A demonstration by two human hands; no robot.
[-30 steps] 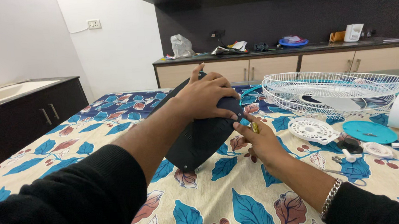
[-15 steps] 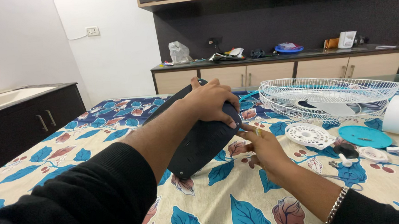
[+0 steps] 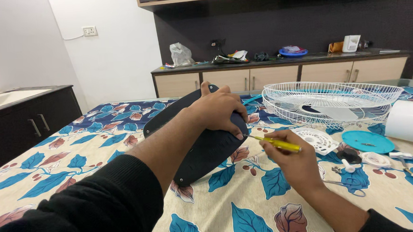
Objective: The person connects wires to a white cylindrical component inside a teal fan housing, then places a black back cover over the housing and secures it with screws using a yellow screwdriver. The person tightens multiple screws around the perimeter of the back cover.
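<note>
My left hand (image 3: 218, 109) grips the upper edge of a dark, oval plastic fan base (image 3: 203, 146) that stands tilted on the floral cloth. My right hand (image 3: 291, 161) holds a yellow-handled screwdriver (image 3: 277, 144), its thin shaft pointing left at the base's right edge, just under my left fingers. Both arms wear black sleeves.
White wire fan guards (image 3: 333, 100) lie stacked at the back right. Near them are a white round vented cover (image 3: 318, 139), a teal disc (image 3: 364, 142), a white cylinder (image 3: 411, 121), small knobs and screws. A dark cabinet with a sink (image 3: 23, 116) stands left, a cluttered counter (image 3: 279, 62) behind.
My right hand pulled back a little from the base and turned, so the yellow screwdriver now shows along its length. The left hand keeps its grip. The camera view shifted slightly.
</note>
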